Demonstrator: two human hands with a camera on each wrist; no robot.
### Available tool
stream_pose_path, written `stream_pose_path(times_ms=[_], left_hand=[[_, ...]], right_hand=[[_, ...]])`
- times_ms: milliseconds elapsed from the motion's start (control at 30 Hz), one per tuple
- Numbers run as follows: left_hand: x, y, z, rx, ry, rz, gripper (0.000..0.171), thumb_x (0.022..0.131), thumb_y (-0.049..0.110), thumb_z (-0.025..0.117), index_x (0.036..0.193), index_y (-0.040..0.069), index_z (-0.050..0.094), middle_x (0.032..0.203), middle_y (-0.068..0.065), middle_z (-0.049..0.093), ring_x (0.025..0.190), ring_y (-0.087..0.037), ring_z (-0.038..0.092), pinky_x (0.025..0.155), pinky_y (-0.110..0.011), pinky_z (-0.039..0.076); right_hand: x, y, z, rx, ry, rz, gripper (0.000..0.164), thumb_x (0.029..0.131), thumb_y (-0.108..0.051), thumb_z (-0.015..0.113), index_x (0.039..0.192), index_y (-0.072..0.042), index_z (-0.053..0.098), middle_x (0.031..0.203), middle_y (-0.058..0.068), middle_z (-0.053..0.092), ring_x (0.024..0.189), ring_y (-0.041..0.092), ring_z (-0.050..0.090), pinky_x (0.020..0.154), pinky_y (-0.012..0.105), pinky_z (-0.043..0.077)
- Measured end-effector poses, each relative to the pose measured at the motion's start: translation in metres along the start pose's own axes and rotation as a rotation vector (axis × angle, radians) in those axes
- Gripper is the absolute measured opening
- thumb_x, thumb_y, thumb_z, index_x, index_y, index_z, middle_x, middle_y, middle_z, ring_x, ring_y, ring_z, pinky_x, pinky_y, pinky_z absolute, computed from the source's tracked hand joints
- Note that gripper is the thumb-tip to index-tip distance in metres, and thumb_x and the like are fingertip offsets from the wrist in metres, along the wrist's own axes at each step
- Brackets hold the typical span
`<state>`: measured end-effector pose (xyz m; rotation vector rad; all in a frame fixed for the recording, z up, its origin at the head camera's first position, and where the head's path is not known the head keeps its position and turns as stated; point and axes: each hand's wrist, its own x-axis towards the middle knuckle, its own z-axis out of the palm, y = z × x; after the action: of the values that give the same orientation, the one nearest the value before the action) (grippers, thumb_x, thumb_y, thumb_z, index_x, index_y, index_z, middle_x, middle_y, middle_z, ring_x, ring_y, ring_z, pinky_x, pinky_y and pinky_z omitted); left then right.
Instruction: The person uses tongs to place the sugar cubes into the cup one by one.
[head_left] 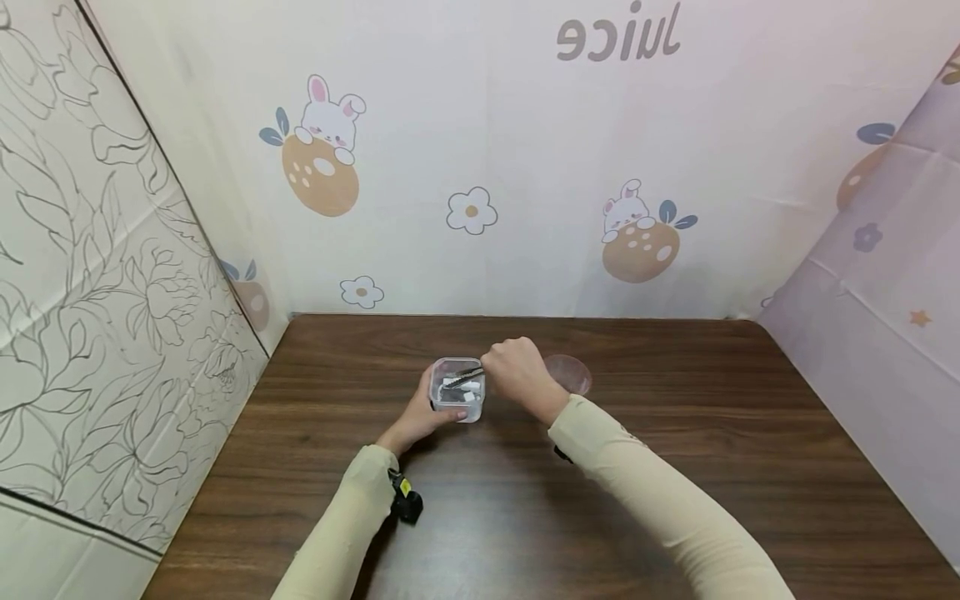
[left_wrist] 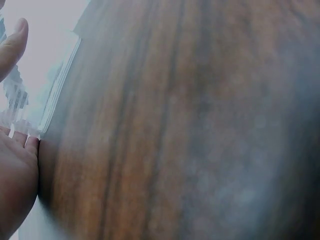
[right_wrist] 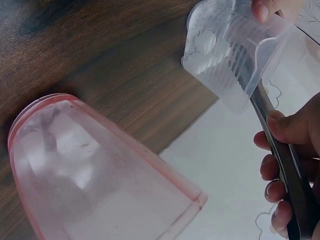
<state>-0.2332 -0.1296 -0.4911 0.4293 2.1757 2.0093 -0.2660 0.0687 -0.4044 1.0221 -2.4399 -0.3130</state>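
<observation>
Tub (head_left: 474,414) near table's (head_left: 487,517) far edge holds white pieces (head_left: 470,397); left hand (head_left: 420,416) grips it, right hand (head_left: 525,377) grasps tongs (right_wrist: 295,190); pink cup (head_left: 573,372) nearby.

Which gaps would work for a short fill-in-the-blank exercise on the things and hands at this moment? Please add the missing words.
1. The person's right hand grips dark, slender, metal-looking tongs, their tips ____ the clear, square plastic container.
2. In the head view, the translucent pink cup is to the ____ of the container held by the person's left hand.
3. The mirrored grey word on the pale printed backdrop reads "____".

Missing words: inside; right; Juice.
</observation>
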Motion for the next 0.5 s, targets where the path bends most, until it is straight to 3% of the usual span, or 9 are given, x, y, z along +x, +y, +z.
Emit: stream_pose_path(times_ms=[300, 500], left_hand=[[0.003, -0.003, -0.001, 0.012, -0.008, 0.011, 0.096, 0.078, -0.002, 0.075, 0.148, -0.002, 0.01, 0.144, -0.029, 0.028, 0.125, -0.044, 0.036, 0.104, -0.055, 0.026], [0.012, -0.026, -0.002, -0.008, 0.04, 0.007, 0.099, 0.075, -0.004, 0.077, 0.15, 0.005, 0.013, 0.148, -0.023, 0.027, 0.128, -0.04, 0.034, 0.106, -0.051, 0.025]], right_hand=[[0.004, -0.007, 0.001, -0.032, 0.048, -0.013, 0.023, 0.068, -0.002, 0.067, 0.052, -0.017, 0.059, 0.051, -0.002, 0.055, 0.042, 0.013, 0.045, 0.039, 0.033, 0.04], [0.008, -0.011, 0.0, -0.058, 0.051, -0.027, 0.025, 0.07, -0.001, 0.068, 0.053, -0.017, 0.059, 0.051, -0.003, 0.055, 0.042, 0.011, 0.043, 0.04, 0.032, 0.04]])
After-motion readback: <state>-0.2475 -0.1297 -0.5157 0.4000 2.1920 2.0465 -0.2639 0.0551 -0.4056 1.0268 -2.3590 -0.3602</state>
